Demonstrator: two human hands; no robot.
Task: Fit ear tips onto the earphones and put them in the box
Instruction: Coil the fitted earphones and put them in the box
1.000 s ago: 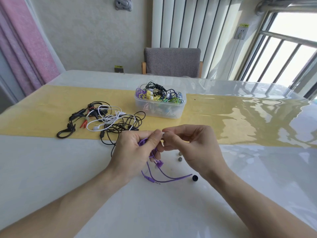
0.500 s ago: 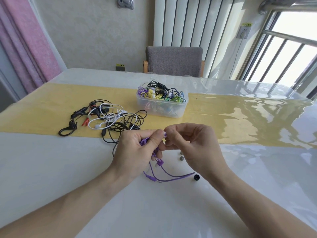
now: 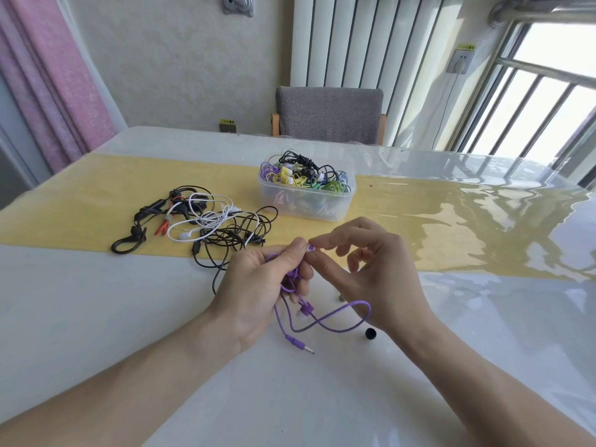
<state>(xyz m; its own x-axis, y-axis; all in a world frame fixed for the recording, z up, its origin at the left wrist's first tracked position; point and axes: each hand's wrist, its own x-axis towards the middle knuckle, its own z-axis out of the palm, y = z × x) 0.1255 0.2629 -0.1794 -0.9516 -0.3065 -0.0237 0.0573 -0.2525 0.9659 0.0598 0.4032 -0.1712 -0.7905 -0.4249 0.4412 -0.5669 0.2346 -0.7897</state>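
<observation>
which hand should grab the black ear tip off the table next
The right hand, probably. The black ear tip lies just beside its wrist, and its fingers look free, while the left hand grips the purple earphones.

Grey upholstered chair [image 3: 329, 114] stands at the surface's far edge. Yellow runner [image 3: 80, 204] crosses the glossy white surface [image 3: 96, 317]. Pink curtain [image 3: 48, 75] hangs beyond the far left corner.

My purple earphones [image 3: 295, 279] hung bunched from my left hand [image 3: 258, 285], cable looping onto the tabletop; the clear box [image 3: 306, 198], heaped with earphones, sat toward the far edge.
</observation>
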